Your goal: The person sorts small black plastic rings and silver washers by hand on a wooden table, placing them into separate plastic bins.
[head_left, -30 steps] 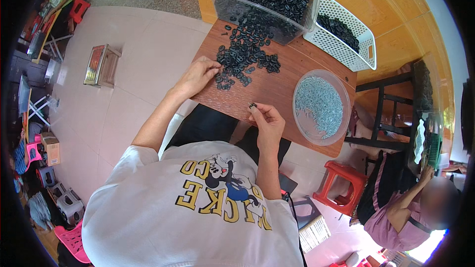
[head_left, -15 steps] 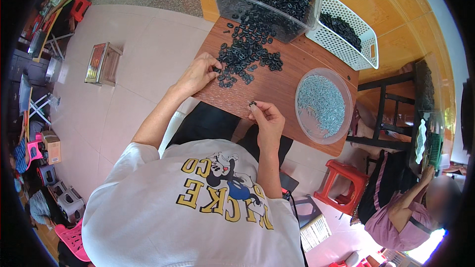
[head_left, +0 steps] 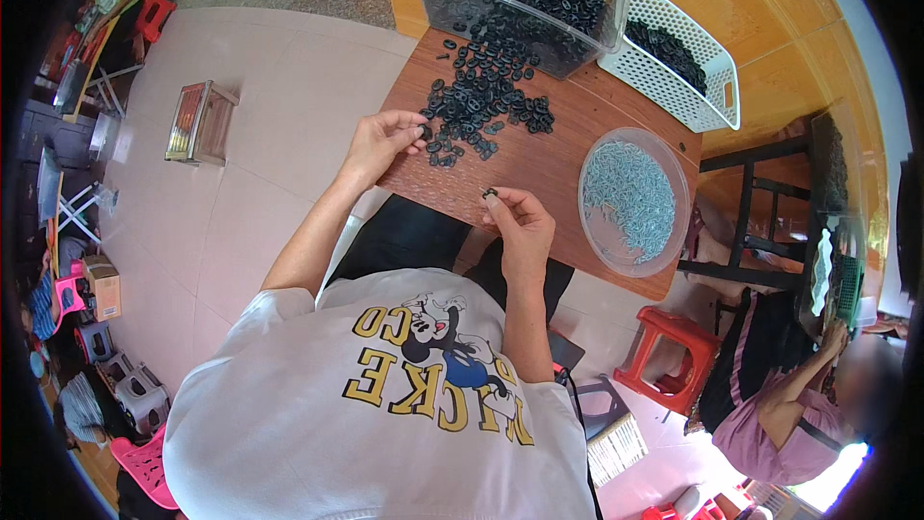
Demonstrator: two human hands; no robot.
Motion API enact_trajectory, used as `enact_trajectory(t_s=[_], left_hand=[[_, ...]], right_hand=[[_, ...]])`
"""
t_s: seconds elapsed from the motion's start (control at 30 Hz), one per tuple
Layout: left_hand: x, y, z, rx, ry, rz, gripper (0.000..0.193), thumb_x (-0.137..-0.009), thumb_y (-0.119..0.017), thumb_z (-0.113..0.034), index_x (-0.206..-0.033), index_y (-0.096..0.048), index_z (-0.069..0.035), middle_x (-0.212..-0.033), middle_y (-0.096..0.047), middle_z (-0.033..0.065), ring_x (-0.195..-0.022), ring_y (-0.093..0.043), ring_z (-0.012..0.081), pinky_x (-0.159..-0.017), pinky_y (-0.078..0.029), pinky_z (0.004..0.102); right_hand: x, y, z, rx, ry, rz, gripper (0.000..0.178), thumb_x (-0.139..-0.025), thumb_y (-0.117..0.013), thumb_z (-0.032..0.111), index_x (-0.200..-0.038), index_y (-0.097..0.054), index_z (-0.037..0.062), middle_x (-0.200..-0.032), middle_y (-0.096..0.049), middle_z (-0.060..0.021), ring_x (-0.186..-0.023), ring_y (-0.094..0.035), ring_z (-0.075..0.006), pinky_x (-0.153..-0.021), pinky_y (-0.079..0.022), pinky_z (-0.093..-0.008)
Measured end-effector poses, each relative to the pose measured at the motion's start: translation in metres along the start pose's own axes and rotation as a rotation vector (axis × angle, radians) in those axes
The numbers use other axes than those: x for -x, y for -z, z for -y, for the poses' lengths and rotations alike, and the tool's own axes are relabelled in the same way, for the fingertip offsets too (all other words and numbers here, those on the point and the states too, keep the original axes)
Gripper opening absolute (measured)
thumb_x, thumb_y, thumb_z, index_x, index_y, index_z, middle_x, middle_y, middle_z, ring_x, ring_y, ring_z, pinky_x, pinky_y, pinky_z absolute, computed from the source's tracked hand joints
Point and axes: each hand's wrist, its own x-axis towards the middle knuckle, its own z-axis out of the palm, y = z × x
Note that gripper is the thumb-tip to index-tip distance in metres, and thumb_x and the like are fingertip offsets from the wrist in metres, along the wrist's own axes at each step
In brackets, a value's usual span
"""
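Black pieces are everywhere here: a loose pile [head_left: 481, 96] spreads over the brown wooden table [head_left: 549, 173], and the left hand [head_left: 383, 144], at the pile's near-left edge, pinches one dark piece [head_left: 424, 133] between thumb and forefinger, fingertips nearly together. Over to the right hand [head_left: 523, 221], above the table's near edge, thumb and forefinger closed on a small black part [head_left: 490, 193]; the fingertips cover much of it, so its full shape can't be told. The clear tub [head_left: 438, 2] is cut off by the upper edge, and the basket's wall hides how deep its dark contents go. The count: two hands, one tub, one white basket [head_left: 664, 89], one round bowl [head_left: 599, 243] of slim silvery pieces [head_left: 630, 193]; the pile overlaps too much to number.
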Motion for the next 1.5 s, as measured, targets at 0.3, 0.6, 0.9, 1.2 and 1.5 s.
enact_trajectory(t_s=[0.3, 0.6, 0.9, 1.2, 1.5], left_hand=[[0.018, -0.026, -0.029, 0.691, 0.262, 0.196, 0.025, -0.090, -0.055, -0.005, -0.112, -0.056, 0.006, -0.104, -0.060, 0.0150, -0.093, -0.065, 0.0241, -0.078, -0.056, 0.0278], [0.034, -0.050, -0.042, 0.696, 0.286, 0.319, 0.027, -0.088, -0.058, -0.003, -0.113, -0.056, 0.006, -0.102, -0.062, 0.0143, -0.093, -0.065, 0.0240, -0.081, -0.056, 0.0289], [0.040, -0.054, -0.038, 0.780, 0.297, 0.353, 0.024, -0.087, -0.058, -0.002, -0.110, -0.058, 0.005, -0.100, -0.063, 0.0146, -0.093, -0.065, 0.0239, -0.080, -0.056, 0.0285], [0.046, -0.060, -0.040, 0.749, 0.189, 0.296, 0.024, -0.084, -0.059, 0.003, -0.108, -0.060, 0.005, -0.104, -0.062, 0.0151, -0.096, -0.063, 0.0229, -0.085, -0.054, 0.0303], [0.052, -0.063, -0.039, 0.563, 0.046, 0.284, 0.023, -0.083, -0.061, 0.004, -0.105, -0.063, 0.003, -0.105, -0.064, 0.0144, -0.087, -0.065, 0.0178, -0.078, -0.054, 0.0278]], right_hand=[[0.000, -0.003, 0.003, -0.033, -0.035, -0.009, 0.015, -0.083, -0.063, 0.001, -0.098, -0.064, -0.0004, -0.081, -0.066, -0.0054, -0.064, -0.058, -0.0073, -0.059, -0.049, -0.0191], [-0.003, 0.002, 0.007, -0.163, -0.067, -0.048, 0.015, -0.083, -0.063, 0.000, -0.097, -0.064, -0.0003, -0.083, -0.067, -0.0069, -0.063, -0.058, -0.0077, -0.057, -0.048, -0.0180], [-0.001, 0.004, 0.001, -0.217, -0.016, -0.034, 0.015, -0.083, -0.063, 0.000, -0.097, -0.064, -0.0009, -0.079, -0.065, -0.0052, -0.064, -0.058, -0.0078, -0.058, -0.047, -0.0181], [0.005, 0.000, 0.008, -0.148, -0.034, -0.030, 0.009, -0.082, -0.062, 0.000, -0.091, -0.063, -0.0022, -0.081, -0.068, -0.0113, -0.061, -0.061, -0.0104, -0.057, -0.050, -0.0201], [0.005, -0.002, 0.005, -0.111, -0.018, -0.005, 0.008, -0.082, -0.062, 0.000, -0.090, -0.062, -0.0036, -0.079, -0.068, -0.0115, -0.060, -0.061, -0.0118, -0.057, -0.050, -0.0210]])
